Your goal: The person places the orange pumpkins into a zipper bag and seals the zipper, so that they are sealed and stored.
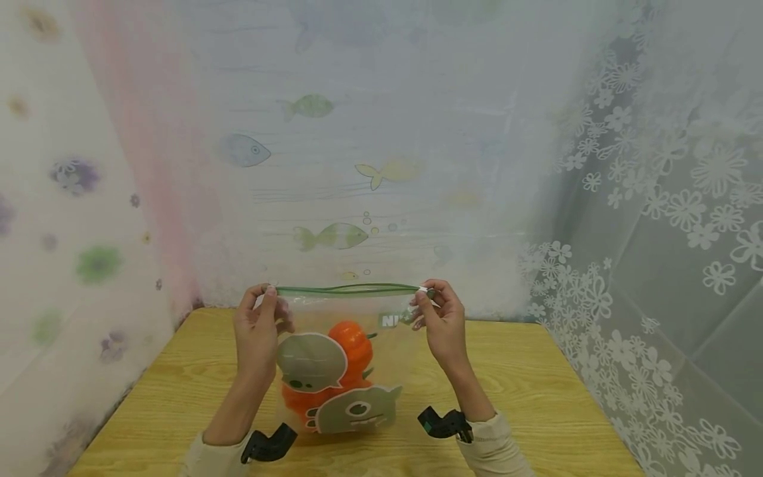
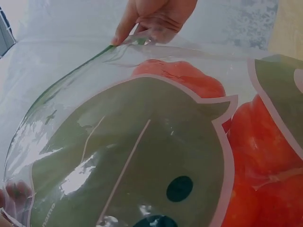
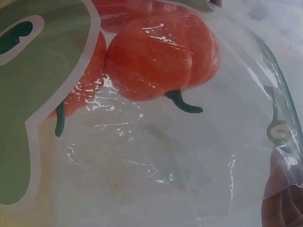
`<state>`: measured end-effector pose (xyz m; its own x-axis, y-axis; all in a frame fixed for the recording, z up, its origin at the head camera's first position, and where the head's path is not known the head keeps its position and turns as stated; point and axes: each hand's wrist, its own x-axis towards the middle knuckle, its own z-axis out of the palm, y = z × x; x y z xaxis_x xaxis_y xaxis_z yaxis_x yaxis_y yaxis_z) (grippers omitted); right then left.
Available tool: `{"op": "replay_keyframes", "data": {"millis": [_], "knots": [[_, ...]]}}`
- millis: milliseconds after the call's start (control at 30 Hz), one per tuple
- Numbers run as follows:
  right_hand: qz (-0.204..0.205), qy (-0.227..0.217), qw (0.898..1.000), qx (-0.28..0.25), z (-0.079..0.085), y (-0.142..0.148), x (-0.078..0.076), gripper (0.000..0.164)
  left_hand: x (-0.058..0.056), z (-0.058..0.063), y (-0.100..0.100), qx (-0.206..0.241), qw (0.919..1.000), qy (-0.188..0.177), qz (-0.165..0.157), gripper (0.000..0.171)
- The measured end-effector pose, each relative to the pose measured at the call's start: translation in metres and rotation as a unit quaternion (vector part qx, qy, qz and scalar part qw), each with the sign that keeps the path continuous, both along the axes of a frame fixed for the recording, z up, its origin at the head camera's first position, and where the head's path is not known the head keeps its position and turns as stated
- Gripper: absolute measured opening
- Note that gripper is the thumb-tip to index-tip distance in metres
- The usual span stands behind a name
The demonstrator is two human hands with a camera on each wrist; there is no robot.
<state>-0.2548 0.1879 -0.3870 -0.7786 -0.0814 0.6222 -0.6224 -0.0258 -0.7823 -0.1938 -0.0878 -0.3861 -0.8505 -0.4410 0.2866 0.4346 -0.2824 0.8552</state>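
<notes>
A clear zip bag [image 1: 396,361] with green cartoon prints stands upright between both hands. Orange-red bell peppers [image 1: 352,341] with green stems show through its plastic, partly behind the prints. My left hand [image 1: 257,318] pinches the top left corner of the bag. At the top right corner, my right hand [image 1: 444,324] pinches the bag by its white slider [image 1: 424,289]. Between them the green zip strip [image 1: 346,289] is stretched, its two edges slightly apart. The right wrist view shows one pepper [image 3: 161,54] close up, its stem curving away.
The bag is over a yellow wood-grain table [image 1: 518,384]. Behind it hangs a pale curtain [image 1: 381,132] printed with fish, and flower-patterned sheets [image 1: 656,265] close off the sides. A black wrist mount [image 1: 268,444] sits on each sleeve.
</notes>
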Motion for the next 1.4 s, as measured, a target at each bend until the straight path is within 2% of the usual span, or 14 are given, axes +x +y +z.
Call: {"op": "replay_keyframes", "data": {"millis": [100, 233, 400, 500, 600, 733, 833, 900, 967, 1100, 1167, 1267, 1400], "knots": [[0.000, -0.001, 1.000, 0.004, 0.000, -0.001, 0.001, 0.020, 0.000, 0.000, -0.002, -0.005, 1.0000, -0.004, -0.006, 0.015], [0.000, 0.001, 1.000, -0.001, 0.000, -0.001, 0.001, 0.020, 0.002, 0.003, -0.010, -0.034, 0.9989, -0.013, -0.028, 0.015], [0.007, -0.001, 1.000, -0.007, 0.001, -0.002, 0.000, 0.020, 0.003, 0.009, -0.022, -0.108, 0.9925, -0.030, -0.049, 0.024], [0.013, -0.002, 1.000, -0.004, 0.001, -0.003, 0.000, 0.021, 0.001, 0.014, -0.028, -0.178, 0.9833, -0.027, -0.027, 0.030], [0.016, -0.001, 1.000, -0.003, 0.001, -0.004, 0.000, 0.020, -0.001, 0.022, -0.031, -0.244, 0.9695, -0.006, 0.020, 0.029], [0.020, 0.006, 1.000, -0.006, 0.000, -0.005, -0.003, 0.019, -0.004, 0.036, -0.027, -0.293, 0.9523, 0.031, 0.078, 0.027], [0.023, 0.015, 1.000, -0.012, -0.001, -0.006, -0.005, 0.018, -0.007, 0.046, -0.018, -0.316, 0.9422, 0.061, 0.093, 0.025], [0.023, 0.020, 0.999, -0.015, -0.001, -0.007, -0.006, 0.017, -0.011, 0.052, -0.009, -0.341, 0.9323, 0.086, 0.085, 0.022], [0.021, 0.026, 0.999, -0.016, -0.002, -0.007, -0.006, 0.017, -0.014, 0.057, 0.002, -0.374, 0.9186, 0.108, 0.065, 0.019], [0.013, 0.035, 0.999, -0.015, -0.002, -0.008, -0.006, 0.016, -0.021, 0.065, 0.025, -0.448, 0.8828, 0.138, 0.018, 0.014], [0.010, 0.037, 0.999, -0.018, -0.002, -0.009, -0.006, 0.016, -0.023, 0.067, 0.036, -0.480, 0.8659, 0.139, 0.007, 0.012], [0.007, 0.044, 0.999, -0.024, -0.003, -0.010, -0.006, 0.016, -0.026, 0.069, 0.049, -0.519, 0.8442, 0.133, 0.008, 0.013], [0.012, 0.050, 0.998, -0.027, -0.004, -0.010, -0.007, 0.018, -0.029, 0.068, 0.060, -0.552, 0.8242, 0.126, 0.009, 0.014]]}}
